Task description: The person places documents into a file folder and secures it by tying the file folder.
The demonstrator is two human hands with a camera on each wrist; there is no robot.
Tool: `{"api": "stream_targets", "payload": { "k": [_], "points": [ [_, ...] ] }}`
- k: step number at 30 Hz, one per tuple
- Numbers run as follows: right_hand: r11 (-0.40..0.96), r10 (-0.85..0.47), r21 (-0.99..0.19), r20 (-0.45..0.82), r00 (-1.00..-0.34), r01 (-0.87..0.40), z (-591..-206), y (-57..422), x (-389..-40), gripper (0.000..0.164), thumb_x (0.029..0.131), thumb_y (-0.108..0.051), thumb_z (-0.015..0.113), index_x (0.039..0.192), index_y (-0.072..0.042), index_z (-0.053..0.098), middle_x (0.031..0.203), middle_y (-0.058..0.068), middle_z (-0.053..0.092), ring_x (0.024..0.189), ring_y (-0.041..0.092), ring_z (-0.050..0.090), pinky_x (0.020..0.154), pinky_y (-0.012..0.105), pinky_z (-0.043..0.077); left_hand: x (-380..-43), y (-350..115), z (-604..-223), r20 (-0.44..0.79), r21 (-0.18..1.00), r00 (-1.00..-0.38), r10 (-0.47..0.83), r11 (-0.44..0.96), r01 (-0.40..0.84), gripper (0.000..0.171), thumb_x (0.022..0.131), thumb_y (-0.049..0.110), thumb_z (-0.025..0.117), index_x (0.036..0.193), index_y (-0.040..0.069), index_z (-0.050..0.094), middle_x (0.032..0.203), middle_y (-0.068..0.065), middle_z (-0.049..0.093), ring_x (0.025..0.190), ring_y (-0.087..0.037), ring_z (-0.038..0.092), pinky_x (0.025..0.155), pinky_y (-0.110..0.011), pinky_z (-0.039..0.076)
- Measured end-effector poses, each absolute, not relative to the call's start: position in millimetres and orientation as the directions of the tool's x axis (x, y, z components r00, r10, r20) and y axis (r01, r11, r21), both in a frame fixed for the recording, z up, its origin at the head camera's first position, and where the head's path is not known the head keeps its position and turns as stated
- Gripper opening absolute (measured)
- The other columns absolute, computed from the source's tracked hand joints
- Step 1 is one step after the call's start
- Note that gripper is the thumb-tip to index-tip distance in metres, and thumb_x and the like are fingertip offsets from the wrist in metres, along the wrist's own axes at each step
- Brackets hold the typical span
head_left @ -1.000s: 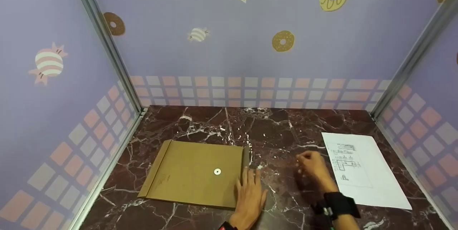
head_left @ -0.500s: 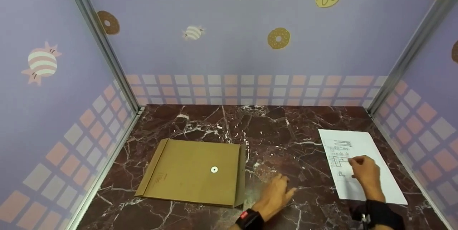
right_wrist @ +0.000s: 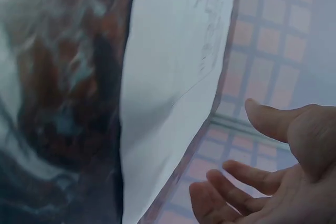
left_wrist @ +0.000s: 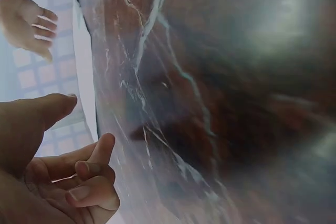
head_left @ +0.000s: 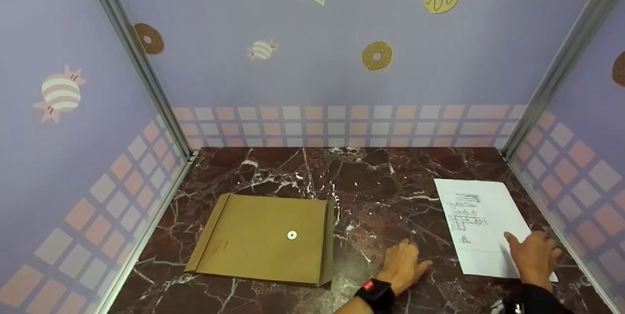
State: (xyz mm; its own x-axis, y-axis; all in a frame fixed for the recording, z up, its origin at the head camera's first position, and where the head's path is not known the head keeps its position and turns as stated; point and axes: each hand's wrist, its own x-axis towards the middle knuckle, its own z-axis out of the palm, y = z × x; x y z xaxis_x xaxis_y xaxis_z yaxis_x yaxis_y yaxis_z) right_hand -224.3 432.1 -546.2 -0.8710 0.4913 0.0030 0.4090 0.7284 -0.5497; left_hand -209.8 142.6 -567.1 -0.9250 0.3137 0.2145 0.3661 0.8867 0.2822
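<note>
A white sheet of paper (head_left: 483, 260) with a printed drawing lies at the right of the table. Over its near right edge hovers my right hand (head_left: 534, 258), thumb and fingers spread apart; in the right wrist view this hand (right_wrist: 273, 166) holds nothing beside the paper (right_wrist: 163, 87). My left hand (head_left: 400, 267) is low over the table between the paper and a brown paper file envelope (head_left: 263, 240). Its fingers are loosely bent around nothing in the left wrist view. The envelope lies at the left, with a white round button and its right flap raised slightly.
The dark red marbled table (head_left: 361, 177) is enclosed by patterned purple walls (head_left: 332, 74) at the back and sides. Metal posts (head_left: 552, 65) stand at the back corners. The right wall runs close beside the paper.
My left hand has left the envelope's right flap and moved right across the table. My right hand has moved right, over the paper to its near right edge, and its fingers have spread.
</note>
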Motion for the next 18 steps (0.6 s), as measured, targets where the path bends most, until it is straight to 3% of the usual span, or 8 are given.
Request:
{"api": "stream_targets", "payload": {
  "k": [5,7,12,18],
  "points": [
    [0.700,0.527,-0.497,-0.124,-0.841,0.512,-555,450,-215,0.095,0.096,-0.042,0.056,0.133,0.035,0.016,0.130,0.062,0.013,0.123,0.075,0.017,0.099,0.079,0.028,-216,169,-573,0.227,0.213,-0.928,0.295,0.915,0.343,0.041,0.082,0.059,0.070,0.074,0.020,0.068,0.087,0.005,0.065,0.065,-0.010,0.063,0.057,-0.022,0.048],
    [0.681,0.540,-0.490,-0.165,-0.825,0.544,-558,454,-214,0.097,0.095,-0.042,0.057,0.135,0.034,0.013,0.133,0.062,0.007,0.127,0.075,0.010,0.103,0.081,0.022,-217,178,-574,0.212,0.180,-0.932,0.295,0.925,0.334,0.041,0.082,0.062,0.069,0.075,0.021,0.071,0.089,0.005,0.066,0.067,-0.010,0.063,0.056,-0.022,0.048],
    [0.659,0.555,-0.447,-0.255,-0.792,0.605,-566,454,-216,0.099,0.092,-0.043,0.061,0.138,0.031,0.014,0.140,0.059,-0.006,0.134,0.073,-0.005,0.108,0.080,0.010,-217,195,-576,0.175,0.088,-0.933,0.314,0.939,0.333,0.049,0.077,0.070,0.066,0.092,0.024,0.075,0.102,0.006,0.069,0.072,-0.011,0.064,0.056,-0.024,0.046],
    [0.663,0.565,-0.435,-0.244,-0.788,0.609,-571,451,-221,0.096,0.091,-0.041,0.064,0.137,0.031,0.019,0.140,0.059,-0.004,0.134,0.073,-0.005,0.108,0.081,0.011,-217,211,-577,0.083,-0.024,-0.946,0.313,0.950,0.312,0.071,0.068,0.080,0.061,0.115,0.028,0.071,0.122,0.010,0.064,0.078,-0.010,0.063,0.062,-0.024,0.045]
  ]
}}
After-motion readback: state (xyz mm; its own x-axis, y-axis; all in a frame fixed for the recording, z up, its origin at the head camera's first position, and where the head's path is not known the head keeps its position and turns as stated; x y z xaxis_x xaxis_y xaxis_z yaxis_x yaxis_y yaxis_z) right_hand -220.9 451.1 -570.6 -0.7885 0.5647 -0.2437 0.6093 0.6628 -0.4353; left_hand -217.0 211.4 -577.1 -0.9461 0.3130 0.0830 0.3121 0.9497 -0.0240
